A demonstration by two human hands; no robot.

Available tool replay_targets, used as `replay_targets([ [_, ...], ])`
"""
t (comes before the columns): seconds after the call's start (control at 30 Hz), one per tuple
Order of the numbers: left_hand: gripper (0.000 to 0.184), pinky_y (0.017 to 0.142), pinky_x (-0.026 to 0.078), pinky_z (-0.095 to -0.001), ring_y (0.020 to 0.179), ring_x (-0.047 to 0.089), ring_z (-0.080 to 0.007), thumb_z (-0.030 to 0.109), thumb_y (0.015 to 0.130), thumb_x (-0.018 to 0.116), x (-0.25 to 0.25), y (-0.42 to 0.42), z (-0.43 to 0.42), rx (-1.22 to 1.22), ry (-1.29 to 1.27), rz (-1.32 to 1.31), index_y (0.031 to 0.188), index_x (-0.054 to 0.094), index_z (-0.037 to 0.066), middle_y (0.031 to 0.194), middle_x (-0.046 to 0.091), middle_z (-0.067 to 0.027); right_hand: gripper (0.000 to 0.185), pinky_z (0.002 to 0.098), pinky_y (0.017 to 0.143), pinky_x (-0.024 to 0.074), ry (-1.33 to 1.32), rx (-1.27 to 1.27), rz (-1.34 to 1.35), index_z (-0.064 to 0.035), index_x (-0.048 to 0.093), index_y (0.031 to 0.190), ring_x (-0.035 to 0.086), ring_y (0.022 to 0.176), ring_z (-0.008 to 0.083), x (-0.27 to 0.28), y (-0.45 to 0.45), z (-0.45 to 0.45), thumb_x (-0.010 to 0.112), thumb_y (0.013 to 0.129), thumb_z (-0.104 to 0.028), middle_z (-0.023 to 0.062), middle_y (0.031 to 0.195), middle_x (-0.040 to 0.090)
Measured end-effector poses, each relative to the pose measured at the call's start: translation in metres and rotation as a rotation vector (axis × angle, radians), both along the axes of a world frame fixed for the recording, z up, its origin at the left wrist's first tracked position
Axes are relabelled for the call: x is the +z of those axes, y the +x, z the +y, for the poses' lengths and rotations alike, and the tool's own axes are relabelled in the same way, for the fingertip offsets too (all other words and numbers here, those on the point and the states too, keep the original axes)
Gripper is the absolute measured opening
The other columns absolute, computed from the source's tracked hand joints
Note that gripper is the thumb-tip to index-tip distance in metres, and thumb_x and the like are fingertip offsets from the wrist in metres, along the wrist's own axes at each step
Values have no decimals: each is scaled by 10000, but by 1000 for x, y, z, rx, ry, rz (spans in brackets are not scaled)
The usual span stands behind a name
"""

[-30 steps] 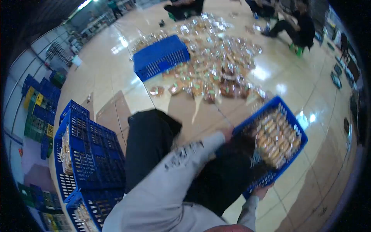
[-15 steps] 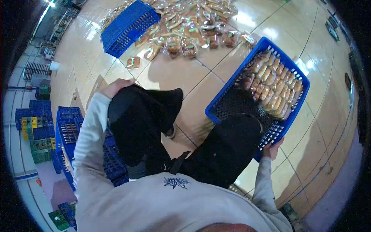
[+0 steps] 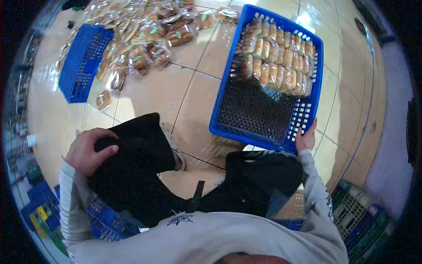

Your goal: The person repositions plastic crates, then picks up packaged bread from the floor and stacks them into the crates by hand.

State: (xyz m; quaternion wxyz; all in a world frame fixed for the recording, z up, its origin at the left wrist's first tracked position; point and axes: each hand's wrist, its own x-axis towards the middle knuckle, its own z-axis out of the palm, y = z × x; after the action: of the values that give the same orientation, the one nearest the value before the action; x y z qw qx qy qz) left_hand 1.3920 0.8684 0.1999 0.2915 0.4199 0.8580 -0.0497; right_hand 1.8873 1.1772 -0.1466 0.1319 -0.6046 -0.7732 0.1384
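Observation:
A blue plastic crate (image 3: 320,66) stands before me at the right, with rows of wrapped bread rolls (image 3: 277,57) in its far part. Its dark mesh bottom shows bare in the near part. My right hand (image 3: 307,137) grips the near right corner of the crate, thumb against the wall; the other fingers are partly hidden. On my bent left knee rests my left hand (image 3: 92,149), fingers apart and holding nothing.
Many bagged breads (image 3: 140,31) lie heaped on the tiled floor (image 3: 176,92) ahead left. A tipped blue crate (image 3: 81,64) touches the heap, and a single bread pack (image 3: 103,100) lies nearer. Stacked crates (image 3: 356,215) stand behind me at the right.
My view has turned right, so the heap and tipped crate appear farther left. The bread crate sits farther ahead of my right knee. My right hand keeps its grip; my left stays at the knee.

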Motion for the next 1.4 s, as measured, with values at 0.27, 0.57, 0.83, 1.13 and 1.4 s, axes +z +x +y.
replay_targets([
  [0.27,461,767,497,-409,811,661,-352,430,917,533,-77,-50,144,-383,-674,-255,935,713,5,858,677,-224,807,445,923,499,-11,-16,-36,-26,127,1493,572,1122,432,13,-10,-4,600,871,-228,272,1374,456],
  [0.57,401,580,437,-457,677,582,-361,349,938,577,-187,-62,221,-1256,360,-1177,702,596,26,664,564,-164,824,526,1115,248,278,-77,-359,-34,173,1501,194,1402,461,5,-58,-1,507,923,-516,252,1530,213],
  [0.83,285,683,461,-369,814,624,-274,288,927,612,-211,-92,210,-1474,176,-1258,1044,633,30,859,621,-137,770,473,1030,387,251,74,-42,13,315,1429,467,1247,412,29,-424,7,649,867,-395,273,1338,476],
  [1.13,314,746,471,-347,891,635,-255,295,930,602,-213,-147,148,-966,504,-1682,1109,623,38,934,637,-140,566,497,951,445,211,76,-294,2,345,1400,531,1135,467,-1,-362,16,505,915,-244,305,1303,499],
  [1.4,560,980,432,-420,1131,577,-291,499,830,659,-311,-392,-44,433,961,181,1194,622,75,1171,643,-131,521,437,991,419,275,303,-151,26,381,1382,533,1135,431,-6,-237,-57,509,906,-142,294,1298,493],
])
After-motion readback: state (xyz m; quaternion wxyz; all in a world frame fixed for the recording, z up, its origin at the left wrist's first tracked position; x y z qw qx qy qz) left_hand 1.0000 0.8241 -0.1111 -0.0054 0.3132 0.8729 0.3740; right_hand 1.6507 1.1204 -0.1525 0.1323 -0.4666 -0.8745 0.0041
